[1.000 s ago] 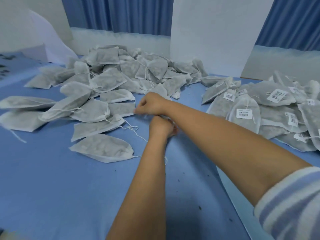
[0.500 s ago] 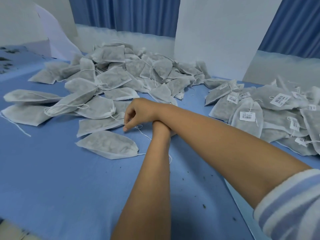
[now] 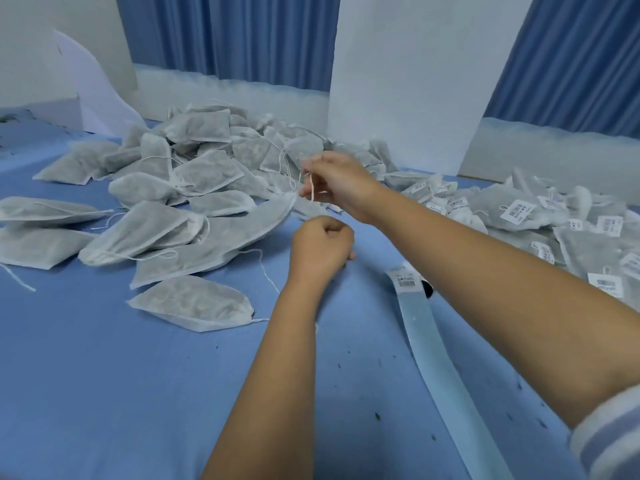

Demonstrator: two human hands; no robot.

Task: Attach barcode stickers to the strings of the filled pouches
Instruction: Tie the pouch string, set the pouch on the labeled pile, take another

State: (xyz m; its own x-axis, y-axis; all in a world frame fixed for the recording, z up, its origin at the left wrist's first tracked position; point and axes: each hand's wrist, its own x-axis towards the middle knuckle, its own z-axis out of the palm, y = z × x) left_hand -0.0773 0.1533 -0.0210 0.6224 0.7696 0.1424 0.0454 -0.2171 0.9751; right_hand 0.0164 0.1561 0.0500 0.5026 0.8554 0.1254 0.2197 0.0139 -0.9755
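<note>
A heap of unlabelled filled pouches (image 3: 194, 168) lies at the back left of the blue table (image 3: 104, 375). Pouches with barcode stickers (image 3: 519, 211) are piled at the right. My right hand (image 3: 337, 183) is raised over the heap's near edge and pinches a white string (image 3: 312, 190) between thumb and fingers. That string leads to a long pouch (image 3: 221, 239), which trails down to the left. My left hand (image 3: 322, 245) sits just below as a closed fist, and nothing shows in it. A backing strip (image 3: 436, 348) with a barcode sticker (image 3: 406, 282) at its far end lies right of my left forearm.
A white board (image 3: 408, 81) stands at the back behind the piles, with blue curtains (image 3: 225, 36) beyond. A single pouch (image 3: 194, 303) lies apart, near my left forearm. Dark crumbs dot the table at the front right.
My right hand rose from the table, lifting the string and dragging its pouch. The arms uncrossed, so my left fist and the sticker strip came into view.
</note>
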